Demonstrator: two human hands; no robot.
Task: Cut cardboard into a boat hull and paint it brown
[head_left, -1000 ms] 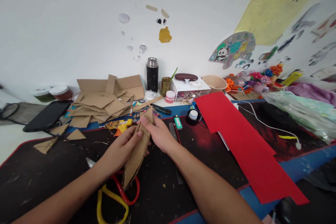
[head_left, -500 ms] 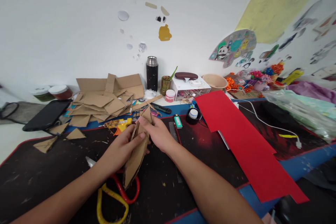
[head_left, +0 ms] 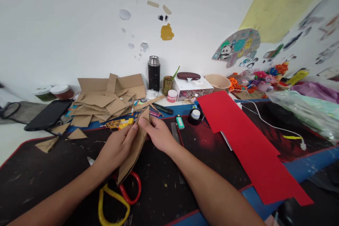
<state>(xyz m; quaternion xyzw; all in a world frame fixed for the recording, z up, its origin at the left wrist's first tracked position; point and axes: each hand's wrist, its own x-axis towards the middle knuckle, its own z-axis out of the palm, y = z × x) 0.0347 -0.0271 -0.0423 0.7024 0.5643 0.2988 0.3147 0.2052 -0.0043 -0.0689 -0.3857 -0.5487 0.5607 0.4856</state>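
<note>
A long piece of cardboard (head_left: 134, 148) with a pointed top end is held tilted over the dark mat. My left hand (head_left: 118, 146) is closed on its left side, thumb laid along the edge. Near the tip, my right hand (head_left: 158, 132) pinches the same piece, its thumb on the face; its other fingers are partly hidden behind. Under the lower end lie scissors (head_left: 113, 204) with one yellow and one red handle loop, their blades mostly covered by my left forearm. A yellow glue gun (head_left: 120, 123) rests just beyond my left hand.
Cut cardboard (head_left: 103, 102) is piled at the back left, near a black phone (head_left: 49, 114). A black flask (head_left: 154, 74) stands by the wall. Right of my hands are a green lighter (head_left: 179, 122), a ruler (head_left: 175, 132) and a large red sheet (head_left: 246, 144).
The cardboard's lower end has swung a little to the left and its face has turned. My left hand has shifted slightly left, its thumb now higher along the edge.
</note>
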